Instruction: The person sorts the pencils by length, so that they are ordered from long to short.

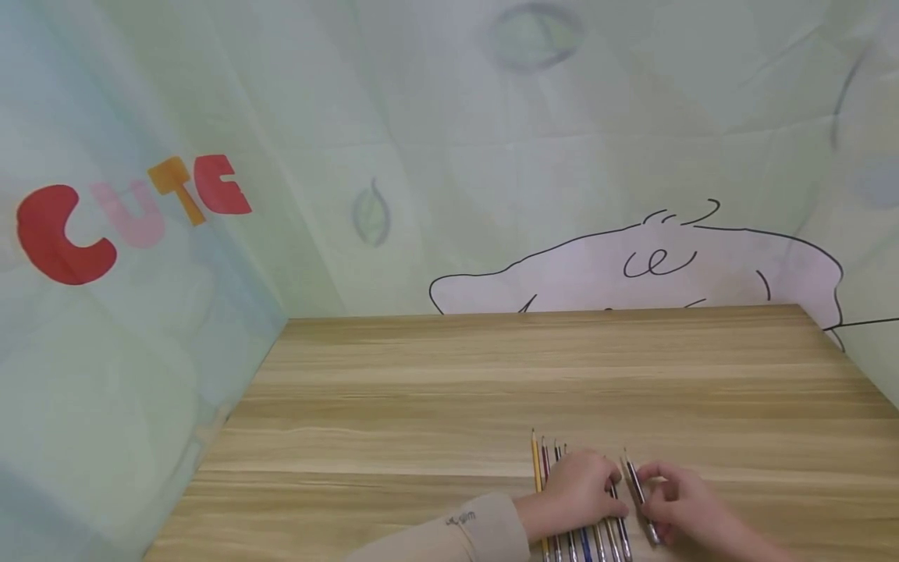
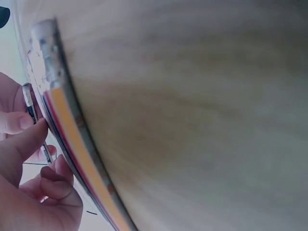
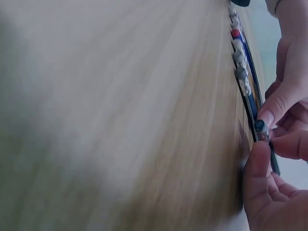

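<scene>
Several pencils lie side by side in a row, a yellow pencil [image 1: 538, 464] at its left end and a blue one [image 1: 586, 544] farther in. My left hand [image 1: 577, 490] reaches across them, its thumb and fingers curled at a dark pencil [image 1: 622, 531] on the row's right side. Just to the right, apart from the row, my right hand [image 1: 684, 503] pinches another dark pencil [image 1: 636, 485] between thumb and fingers. Its capped end [image 3: 261, 126] shows in the right wrist view. The left palm hides the middle of the row.
The wooden table [image 1: 421, 390] stretches away to the back and left. Behind it hangs a printed cloth [image 1: 316, 101] with a line drawing and the letters CUTE.
</scene>
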Demonstrator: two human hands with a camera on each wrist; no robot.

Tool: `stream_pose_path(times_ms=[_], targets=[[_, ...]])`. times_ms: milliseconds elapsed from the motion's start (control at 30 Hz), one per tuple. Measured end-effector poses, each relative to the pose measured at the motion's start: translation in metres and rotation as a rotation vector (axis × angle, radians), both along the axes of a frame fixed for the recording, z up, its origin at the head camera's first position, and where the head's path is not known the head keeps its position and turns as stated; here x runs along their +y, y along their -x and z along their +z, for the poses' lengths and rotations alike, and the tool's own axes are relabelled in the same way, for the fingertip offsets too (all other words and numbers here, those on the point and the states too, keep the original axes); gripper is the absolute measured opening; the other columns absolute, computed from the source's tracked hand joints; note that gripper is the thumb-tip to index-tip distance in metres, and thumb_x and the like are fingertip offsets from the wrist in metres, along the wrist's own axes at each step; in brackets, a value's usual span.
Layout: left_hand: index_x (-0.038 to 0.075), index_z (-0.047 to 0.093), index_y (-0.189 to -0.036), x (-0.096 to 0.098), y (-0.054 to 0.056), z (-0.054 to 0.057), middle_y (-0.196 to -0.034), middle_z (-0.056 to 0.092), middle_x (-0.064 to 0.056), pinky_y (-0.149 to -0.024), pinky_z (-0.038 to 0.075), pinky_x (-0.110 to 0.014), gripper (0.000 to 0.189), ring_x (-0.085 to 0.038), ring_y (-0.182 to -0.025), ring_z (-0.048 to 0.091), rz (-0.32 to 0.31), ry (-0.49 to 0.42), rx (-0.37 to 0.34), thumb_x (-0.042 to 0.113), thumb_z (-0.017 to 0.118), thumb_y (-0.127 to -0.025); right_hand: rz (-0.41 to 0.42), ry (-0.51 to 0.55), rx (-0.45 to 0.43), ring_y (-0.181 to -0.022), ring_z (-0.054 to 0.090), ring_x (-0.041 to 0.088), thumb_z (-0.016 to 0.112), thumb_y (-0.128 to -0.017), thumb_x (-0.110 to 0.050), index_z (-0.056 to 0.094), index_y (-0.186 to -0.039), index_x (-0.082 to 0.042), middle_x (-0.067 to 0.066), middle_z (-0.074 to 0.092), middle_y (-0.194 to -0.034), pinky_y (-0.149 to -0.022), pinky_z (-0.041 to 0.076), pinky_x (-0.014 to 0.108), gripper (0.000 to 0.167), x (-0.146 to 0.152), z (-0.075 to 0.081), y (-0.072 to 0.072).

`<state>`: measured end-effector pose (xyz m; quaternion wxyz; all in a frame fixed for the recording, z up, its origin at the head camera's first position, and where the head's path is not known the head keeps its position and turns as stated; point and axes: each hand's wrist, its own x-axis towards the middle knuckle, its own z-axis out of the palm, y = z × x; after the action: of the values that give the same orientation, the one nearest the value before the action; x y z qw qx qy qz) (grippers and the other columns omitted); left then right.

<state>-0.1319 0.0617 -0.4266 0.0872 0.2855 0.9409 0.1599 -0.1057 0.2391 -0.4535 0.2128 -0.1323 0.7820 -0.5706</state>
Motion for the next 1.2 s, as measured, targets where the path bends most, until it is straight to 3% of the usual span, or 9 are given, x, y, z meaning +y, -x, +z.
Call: stream_pose_path(times_ms=[167,367,700,1000,1200], targets=[[0.025,0.067,-0.091,0.000,0.000,0.000,-0.072,0.060,0.016,-0.054,0.033,-0.010,0.027,0.005,-0.062,0.046,-0.016,0.001,-0.009,0.038,0.071,-0.069,-0.060,-0.110,-0.046,-0.050,0.049,0.009,0.055,-0.075,-0.003,0.042,-0.108,0.013,0.003,0.053,-0.063,-0.044,0.044,0.025,0.039,-0.005,0.003,-0.006],[0.028,0.066,-0.095,0.001,-0.002,0.001,-0.073,0.060,0.017,-0.055,0.033,-0.010,0.028,0.006,-0.063,0.046,-0.021,0.022,-0.020,0.039,0.071,-0.069,-0.082,-0.164,-0.065,-0.050,0.049,0.010,0.057,-0.075,-0.005,0.044,-0.107,0.011,0.003,0.052,-0.062,-0.043,0.043,0.024,0.038,-0.010,0.005,-0.010],[0.029,0.066,-0.094,0.001,-0.002,-0.001,-0.068,0.055,0.018,-0.054,0.033,-0.010,0.026,0.006,-0.061,0.043,-0.040,0.028,-0.023,0.039,0.069,-0.070,-0.092,-0.284,-0.009,-0.046,0.048,0.012,0.061,-0.072,-0.008,0.048,-0.105,0.006,0.003,0.054,-0.061,-0.041,0.042,0.025,0.038,-0.016,0.007,-0.010],[0.029,0.066,-0.094,0.001,-0.002,0.000,-0.067,0.055,0.018,-0.054,0.032,-0.011,0.026,0.006,-0.060,0.042,-0.031,0.030,-0.029,0.039,0.070,-0.070,-0.090,-0.335,0.037,-0.048,0.050,0.012,0.066,-0.072,-0.011,0.050,-0.105,0.003,0.003,0.055,-0.063,-0.042,0.042,0.025,0.040,-0.015,0.005,-0.011],[0.030,0.066,-0.092,0.001,-0.001,-0.002,-0.066,0.054,0.018,-0.053,0.031,-0.011,0.024,0.005,-0.059,0.042,-0.038,0.033,-0.016,0.039,0.069,-0.070,-0.055,-0.280,0.026,-0.047,0.050,0.011,0.065,-0.074,-0.011,0.048,-0.107,0.006,0.004,0.056,-0.064,-0.042,0.042,0.025,0.041,-0.014,0.005,-0.011]])
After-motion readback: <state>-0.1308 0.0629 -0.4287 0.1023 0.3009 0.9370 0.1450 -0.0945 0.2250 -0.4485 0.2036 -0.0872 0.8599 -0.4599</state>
